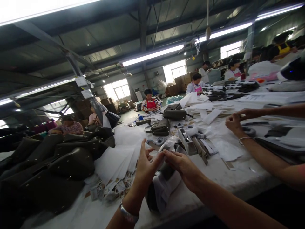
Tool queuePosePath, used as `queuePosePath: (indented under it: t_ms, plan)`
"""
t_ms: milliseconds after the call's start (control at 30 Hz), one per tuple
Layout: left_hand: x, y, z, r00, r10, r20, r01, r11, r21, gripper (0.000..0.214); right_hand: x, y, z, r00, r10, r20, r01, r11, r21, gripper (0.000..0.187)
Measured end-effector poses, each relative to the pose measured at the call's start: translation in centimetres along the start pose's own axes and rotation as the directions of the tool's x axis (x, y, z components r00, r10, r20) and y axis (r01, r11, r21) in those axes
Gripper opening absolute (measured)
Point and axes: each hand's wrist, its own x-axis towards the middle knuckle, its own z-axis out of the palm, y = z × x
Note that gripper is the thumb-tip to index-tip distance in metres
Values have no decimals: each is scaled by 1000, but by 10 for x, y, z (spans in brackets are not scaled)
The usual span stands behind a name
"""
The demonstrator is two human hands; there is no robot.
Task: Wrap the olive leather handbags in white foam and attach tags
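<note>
Now the left hand and right hand meet above the dark bag on the table. Right thumb and finger are pinched together, apparently on thin white wrapping; whether left fingers grip it, I cannot tell. It is better to pull gently with 2 hands, avoiding creases.

The person's left hand and right hand are both bare, with slim fingers. Around the left wrist sits a silver-coloured bracelet, a fairly broad, curved band with a shiny surface that catches the light; its finer detail is too blurred to tell. The right forearm is bare from the wrist to the picture's edge.
</note>
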Motion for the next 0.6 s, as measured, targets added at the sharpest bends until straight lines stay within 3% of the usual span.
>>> queuePosePath:
  t_ms: [100, 200, 300, 467, 600]
  plan:
    - [2, 2, 0, 989, -42, 143, 55, 994, -91, 69, -2, -7, 0, 1000, 6, 21, -6, 1000, 7, 34]
    - [-2, 2, 0, 988, -49, 145, 57, 997, -47, 45, -4, -11, -3, 997, 70, 9, -70, 998, -7, 32]
    - [-7, -1, -1, 996, -46, 71, 45, 999, 10, 44, -7, -11, -10, 991, 131, 21, -132, 989, 65, 27]
    - [-13, -2, -3, 999, 9, 53, -14, 996, 91, 41, -12, 0, -19, 989, 137, 63, -151, 910, 387, 27]
    - [-17, 4, -2, 996, 67, 62, -74, 991, 114, 35, -14, 14, -15, 994, 40, 104, -74, 932, 354, 30]
